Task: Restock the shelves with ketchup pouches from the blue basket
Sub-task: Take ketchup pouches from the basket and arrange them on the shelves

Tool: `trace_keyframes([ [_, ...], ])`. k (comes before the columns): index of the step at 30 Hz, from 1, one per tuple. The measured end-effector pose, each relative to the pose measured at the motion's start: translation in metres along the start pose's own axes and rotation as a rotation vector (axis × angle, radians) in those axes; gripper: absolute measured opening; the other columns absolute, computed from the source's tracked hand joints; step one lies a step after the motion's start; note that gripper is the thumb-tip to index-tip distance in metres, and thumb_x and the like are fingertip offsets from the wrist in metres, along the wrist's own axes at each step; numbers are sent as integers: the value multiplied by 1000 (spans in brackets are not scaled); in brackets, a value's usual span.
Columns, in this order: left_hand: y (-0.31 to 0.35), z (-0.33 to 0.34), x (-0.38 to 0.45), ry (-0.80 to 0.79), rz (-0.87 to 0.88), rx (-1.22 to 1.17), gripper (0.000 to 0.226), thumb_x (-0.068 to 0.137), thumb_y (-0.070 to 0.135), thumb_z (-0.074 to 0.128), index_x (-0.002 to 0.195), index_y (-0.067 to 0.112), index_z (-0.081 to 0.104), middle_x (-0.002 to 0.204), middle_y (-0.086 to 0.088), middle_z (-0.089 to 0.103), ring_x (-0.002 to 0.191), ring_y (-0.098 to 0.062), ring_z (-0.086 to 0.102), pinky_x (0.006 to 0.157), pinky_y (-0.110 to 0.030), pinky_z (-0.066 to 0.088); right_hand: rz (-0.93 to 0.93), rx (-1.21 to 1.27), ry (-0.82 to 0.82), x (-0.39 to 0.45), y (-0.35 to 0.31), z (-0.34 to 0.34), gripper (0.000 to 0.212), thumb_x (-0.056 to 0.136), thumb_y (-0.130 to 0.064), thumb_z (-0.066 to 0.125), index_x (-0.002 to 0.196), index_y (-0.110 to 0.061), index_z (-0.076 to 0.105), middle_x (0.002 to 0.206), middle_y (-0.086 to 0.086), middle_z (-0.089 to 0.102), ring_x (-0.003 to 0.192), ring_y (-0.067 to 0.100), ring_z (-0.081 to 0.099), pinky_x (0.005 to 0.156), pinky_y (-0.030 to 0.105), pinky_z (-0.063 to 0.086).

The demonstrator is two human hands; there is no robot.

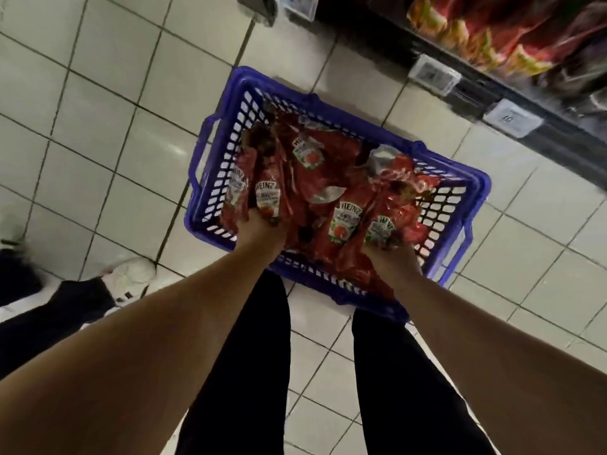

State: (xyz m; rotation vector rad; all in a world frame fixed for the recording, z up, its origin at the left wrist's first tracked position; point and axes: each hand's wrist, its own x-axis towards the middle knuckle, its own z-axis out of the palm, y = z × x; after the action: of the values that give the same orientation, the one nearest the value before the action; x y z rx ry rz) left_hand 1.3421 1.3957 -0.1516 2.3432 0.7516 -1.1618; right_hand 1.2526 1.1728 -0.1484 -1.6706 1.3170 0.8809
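Note:
A blue basket [466, 178] stands on the tiled floor, filled with several red ketchup pouches [315, 159]. My left hand [256, 234] reaches into its left side and grips two upright pouches [267, 195]. Over the right side, my right hand [391, 257] grips two more pouches [348, 218]. Both sets of fingers are mostly hidden behind the pouches. The shelf [492, 77] runs along the upper right with red packets on it.
Price tags [433, 75] hang on the dark shelf edge at the upper right. Another person's white shoe [131, 274] and dark trouser leg are at the left on the floor. My own dark trouser legs stand just behind the basket.

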Motion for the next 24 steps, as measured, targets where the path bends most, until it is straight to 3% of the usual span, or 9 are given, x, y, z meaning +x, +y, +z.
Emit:
trace_keyframes([
  [2,0,10,9,52,-23,2,83,84,53,71,147,11,38,143,-21,46,126,-43,51,100,-42,44,-15,99,74,3,1,15,53,60,-54,76,102,-23,69,85,-2,72,77,21,68,66,30,53],
  [5,-4,6,14,54,-43,-162,76,68,48,86,129,14,57,120,-9,67,106,-30,66,85,-34,52,-39,179,78,-1,2,28,69,55,-59,87,112,-28,64,93,-8,72,81,14,69,71,29,55],
  [8,-8,-12,7,-216,-172,-463,57,64,26,92,114,13,70,101,-8,77,87,-25,75,82,-39,61,53,345,-125,-7,0,26,74,48,-45,96,113,-27,66,94,-7,77,82,14,75,72,30,58],
  [10,-10,-26,-10,-398,-230,-621,50,67,8,86,113,8,70,99,-14,78,88,-31,76,84,-46,61,154,459,-282,-19,-5,18,78,43,-34,97,115,-25,67,101,0,78,89,23,76,81,41,60],
  [12,-9,-43,-32,-468,-232,-681,51,66,-1,81,115,5,68,105,-19,75,94,-36,74,88,-52,59,174,492,-333,-38,-13,3,81,41,-23,94,117,-21,67,101,8,78,88,31,76,79,52,61],
  [15,2,-77,-81,-508,-130,-665,57,65,-7,83,117,8,67,108,-18,75,98,-38,73,89,-57,57,70,443,-322,-82,-32,-32,82,41,-18,95,117,-23,66,101,5,78,91,30,76,83,57,60],
  [17,17,-109,-123,-508,-18,-643,63,61,-6,87,118,14,66,109,-14,75,102,-35,72,90,-56,58,-16,443,-305,-121,-51,-62,72,50,-11,96,116,-20,67,104,6,78,94,30,75,86,55,59],
  [21,50,-182,-212,-429,171,-675,69,54,7,92,117,17,66,107,-8,76,100,-29,73,91,-50,58,-209,411,-317,-215,-102,-128,64,61,-5,93,118,-18,66,106,5,77,92,25,76,78,43,62],
  [24,75,-237,-273,-411,279,-801,49,81,19,82,126,16,64,114,-11,74,107,-32,71,96,-53,55,-377,370,-300,-288,-143,-178,60,58,-9,94,110,-23,67,102,3,78,89,21,76,72,36,62],
])
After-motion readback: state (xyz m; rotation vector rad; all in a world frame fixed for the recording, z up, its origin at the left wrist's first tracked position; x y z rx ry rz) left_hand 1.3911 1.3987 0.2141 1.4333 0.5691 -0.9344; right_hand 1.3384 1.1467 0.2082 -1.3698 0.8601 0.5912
